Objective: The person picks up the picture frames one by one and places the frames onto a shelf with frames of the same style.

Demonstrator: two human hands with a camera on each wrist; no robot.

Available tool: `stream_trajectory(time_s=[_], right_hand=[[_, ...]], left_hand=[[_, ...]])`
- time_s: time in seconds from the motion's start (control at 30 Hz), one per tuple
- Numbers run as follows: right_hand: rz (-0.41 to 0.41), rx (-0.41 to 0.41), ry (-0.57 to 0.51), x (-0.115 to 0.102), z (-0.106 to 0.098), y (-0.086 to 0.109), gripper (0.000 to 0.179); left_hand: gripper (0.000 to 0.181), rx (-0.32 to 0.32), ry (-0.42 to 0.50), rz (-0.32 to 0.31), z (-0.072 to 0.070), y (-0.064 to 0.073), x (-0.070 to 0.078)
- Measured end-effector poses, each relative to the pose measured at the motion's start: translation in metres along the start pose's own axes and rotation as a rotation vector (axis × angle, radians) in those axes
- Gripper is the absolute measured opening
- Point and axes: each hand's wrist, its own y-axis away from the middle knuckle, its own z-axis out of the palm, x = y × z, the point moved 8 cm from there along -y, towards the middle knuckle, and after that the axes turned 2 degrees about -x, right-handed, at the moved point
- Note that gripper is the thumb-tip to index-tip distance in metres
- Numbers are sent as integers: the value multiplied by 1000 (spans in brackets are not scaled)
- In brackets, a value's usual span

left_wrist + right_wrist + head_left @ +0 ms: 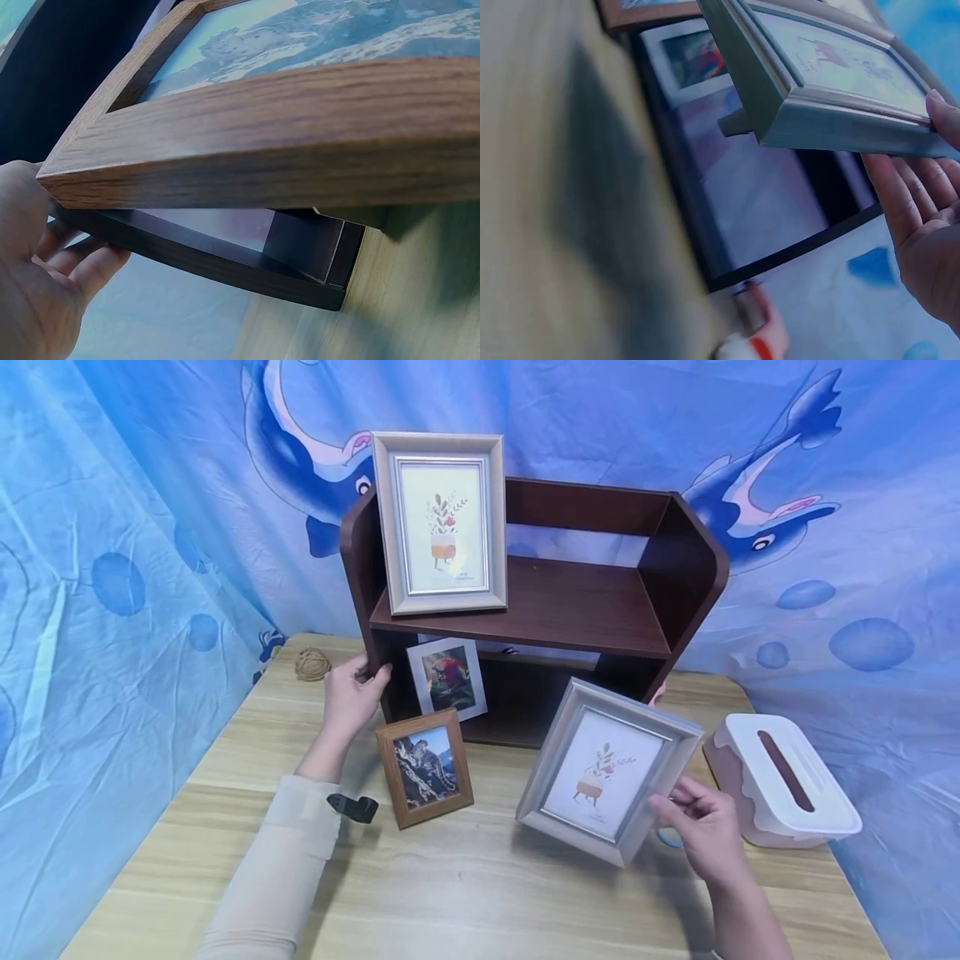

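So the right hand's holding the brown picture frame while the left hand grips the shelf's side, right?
Not quite: the right hand holds a silver-grey frame, not the brown frame, as the head view shows. The left hand does grip the side of the shelf.

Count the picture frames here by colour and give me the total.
Silvery-beige rectangular picture frames: 2
White rectangular picture frame: 1
Brown wood-grained rectangular picture frame: 1
Total: 4
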Motion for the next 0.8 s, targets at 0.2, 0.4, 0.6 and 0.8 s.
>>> stream_trajectory(time_s=[0.2,0.4,0.6,0.8], right_hand=[[-53,-31,-164,-29,6,-13,46],[-65,-81,-183,-57,9,-30,44],[-57,-113,-172,-80,11,-43,45],[-48,-99,-239,-94,13,-58,39]], left_hand=[[20,-11,25,-2,1,1,0],[19,-10,30,2,0,1,1],[19,-9,40,7,1,1,0],[18,1,35,14,0,1,1]])
